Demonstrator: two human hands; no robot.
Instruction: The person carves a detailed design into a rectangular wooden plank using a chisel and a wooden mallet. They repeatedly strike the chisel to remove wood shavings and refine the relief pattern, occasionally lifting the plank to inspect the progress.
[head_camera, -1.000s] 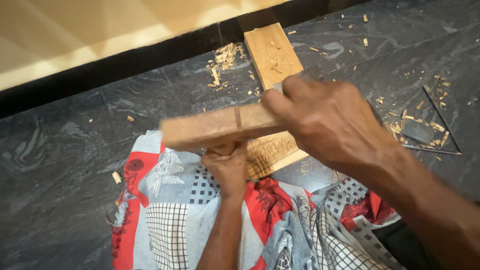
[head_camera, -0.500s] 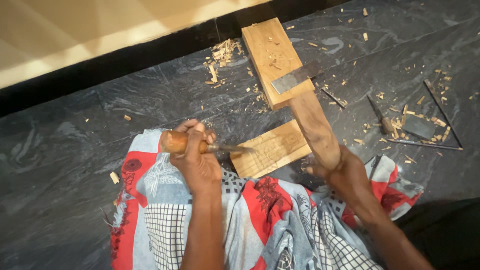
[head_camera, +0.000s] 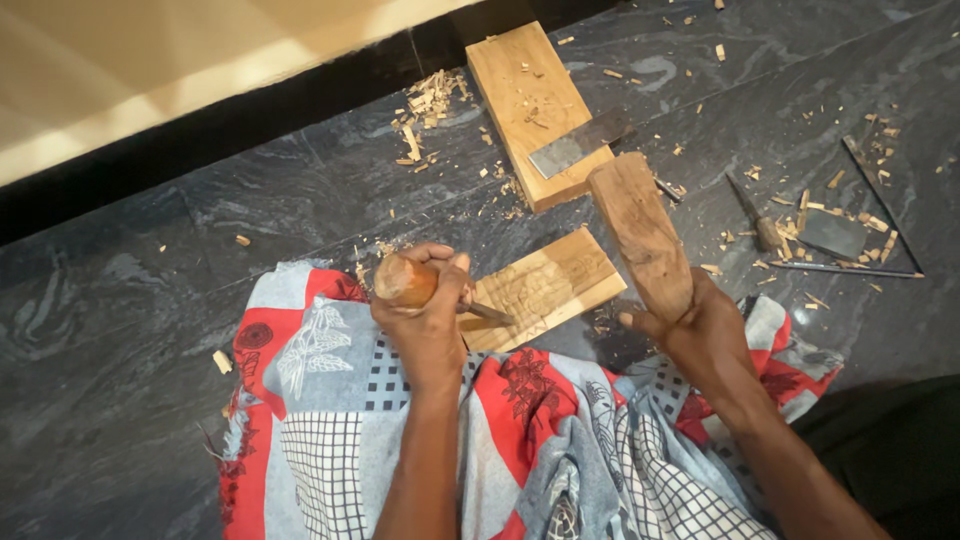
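Note:
My left hand (head_camera: 428, 318) grips a chisel by its rounded wooden handle (head_camera: 402, 280); the metal blade (head_camera: 490, 313) rests on a small carved wooden panel (head_camera: 545, 288) lying on the dark stone floor. My right hand (head_camera: 700, 330) holds a thick wooden block used as a mallet (head_camera: 640, 232), raised upright to the right of the panel and clear of the chisel. The panel's top face shows shallow carved lines.
A longer wooden plank (head_camera: 525, 105) with a flat metal blade (head_camera: 580, 143) on it lies beyond the panel. Wood chips (head_camera: 425, 110) scatter the floor. Other metal tools (head_camera: 830, 235) lie at right. A patterned red, blue and white cloth (head_camera: 330, 400) covers my lap.
The mallet block was across the chisel handle a second ago; my right hand has swung it away to the right and stood it upright. The left hand and chisel stay on the panel.

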